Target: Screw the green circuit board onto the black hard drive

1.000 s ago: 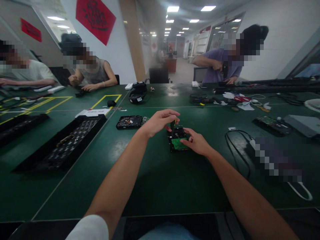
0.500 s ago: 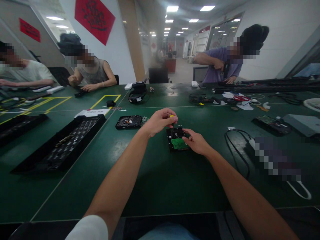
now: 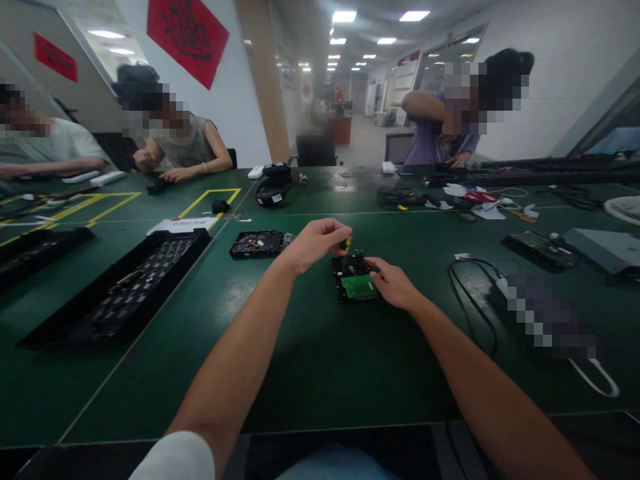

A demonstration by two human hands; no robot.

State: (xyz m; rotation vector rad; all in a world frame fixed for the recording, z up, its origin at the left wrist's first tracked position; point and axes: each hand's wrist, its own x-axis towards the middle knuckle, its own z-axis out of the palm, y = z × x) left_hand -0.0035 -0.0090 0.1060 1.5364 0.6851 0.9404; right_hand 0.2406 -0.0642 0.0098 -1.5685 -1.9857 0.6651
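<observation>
A black hard drive with a green circuit board (image 3: 358, 287) lies on the table in front of me. Above its far left corner, my left hand (image 3: 320, 241) pinches a small yellow-and-black screwdriver (image 3: 348, 243); its tip is too small to make out. My right hand (image 3: 395, 283) grips the drive's right edge, thumb near the board and fingertips at the far right corner. A few tiny pieces, apparently screws, lie just beyond the drive. To the left sits a second hard drive (image 3: 257, 244), beside a small pile of loose little parts (image 3: 287, 240).
Long black trays (image 3: 125, 287) stand on the left of the green table (image 3: 320, 373). A power strip (image 3: 550, 320) with cables, another drive (image 3: 540, 250) and a grey box (image 3: 605, 250) are on the right. Several people sit across the table, among them a person in purple (image 3: 420, 143).
The screwdriver has tilted in my left hand, so more of its yellow-and-black handle shows. My right thumb has drawn back a little from the green board.
</observation>
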